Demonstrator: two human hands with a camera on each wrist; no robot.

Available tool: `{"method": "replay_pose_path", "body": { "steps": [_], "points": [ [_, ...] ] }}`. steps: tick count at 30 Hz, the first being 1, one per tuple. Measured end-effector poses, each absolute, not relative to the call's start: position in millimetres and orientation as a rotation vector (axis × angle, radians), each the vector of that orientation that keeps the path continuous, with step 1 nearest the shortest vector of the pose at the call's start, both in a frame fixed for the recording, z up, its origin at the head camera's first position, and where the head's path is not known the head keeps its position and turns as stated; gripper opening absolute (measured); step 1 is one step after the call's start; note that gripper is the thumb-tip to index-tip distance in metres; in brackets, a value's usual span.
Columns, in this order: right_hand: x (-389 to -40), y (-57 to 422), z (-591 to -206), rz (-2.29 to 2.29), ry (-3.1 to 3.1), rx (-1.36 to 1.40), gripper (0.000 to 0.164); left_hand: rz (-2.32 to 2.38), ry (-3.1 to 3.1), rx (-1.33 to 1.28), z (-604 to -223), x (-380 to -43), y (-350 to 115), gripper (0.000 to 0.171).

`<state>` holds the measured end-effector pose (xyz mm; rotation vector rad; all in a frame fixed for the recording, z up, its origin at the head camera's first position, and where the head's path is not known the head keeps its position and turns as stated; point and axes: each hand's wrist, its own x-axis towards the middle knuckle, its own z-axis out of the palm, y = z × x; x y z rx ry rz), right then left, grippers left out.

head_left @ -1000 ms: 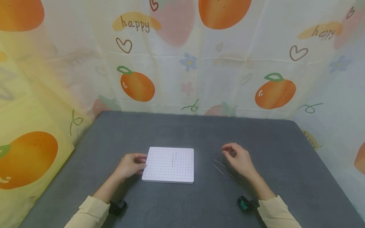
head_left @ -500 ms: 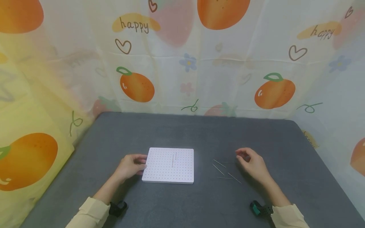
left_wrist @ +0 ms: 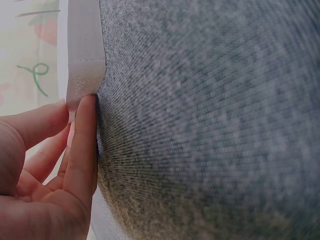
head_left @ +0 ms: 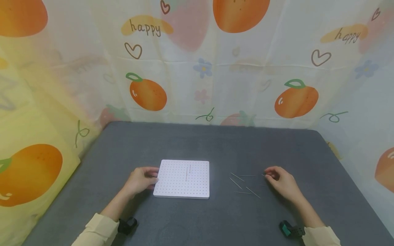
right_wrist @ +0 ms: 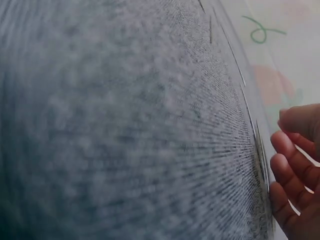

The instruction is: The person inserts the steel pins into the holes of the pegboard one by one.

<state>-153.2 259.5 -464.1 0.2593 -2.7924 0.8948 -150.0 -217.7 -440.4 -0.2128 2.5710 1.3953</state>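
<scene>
A white pegboard (head_left: pixel 176 184) with a grid of small holes lies on the table. Two thin needles (head_left: pixel 186 173) show on its upper middle as dark vertical lines; whether they stand or lie is unclear. My left hand (head_left: pixel 139 181) holds the board's left edge, thumb and fingers closing on the rim in the left wrist view. To the right of several loose, thin metal needles (head_left: pixel 253 192), my right hand (head_left: pixel 283 182) hovers just above the table. Its thumb and index finger pinch a needle (head_left: pixel 263 175), of which only a short bright end shows.
The dark grey table (head_left: pixel 197 218) ends at a hanging patterned cloth (head_left: pixel 181 85) behind it. Black bands with small devices are on both wrists, the right one (head_left: pixel 289 229) having a green patch. Table surface lies between the board and the needles.
My right hand has moved right and a little toward me, off the loose needles, uncovering more of them. The left hand and the board have stayed in place.
</scene>
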Motion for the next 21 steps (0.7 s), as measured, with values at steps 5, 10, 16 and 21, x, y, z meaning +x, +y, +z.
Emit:
{"method": "replay_pose_path", "body": {
  "steps": [5,10,16,21],
  "points": [
    [-151.2,263.3,-463.9,0.883,-2.837,0.231,0.014,1.387,2.588,-0.204,-441.0,-149.3,-217.8,0.038],
    [-147.9,267.0,-463.8,0.859,-2.88,0.225,0.012,1.386,2.6,-0.199,-440.8,-148.4,-217.7,0.038],
    [-147.4,268.7,-464.9,0.839,-2.893,0.233,0.01,1.373,2.608,-0.22,-441.1,-148.7,-217.1,0.037],
    [-148.2,266.5,-465.2,0.818,-2.89,0.242,0.01,1.356,2.618,-0.237,-442.0,-148.1,-216.4,0.037]
  ]
}}
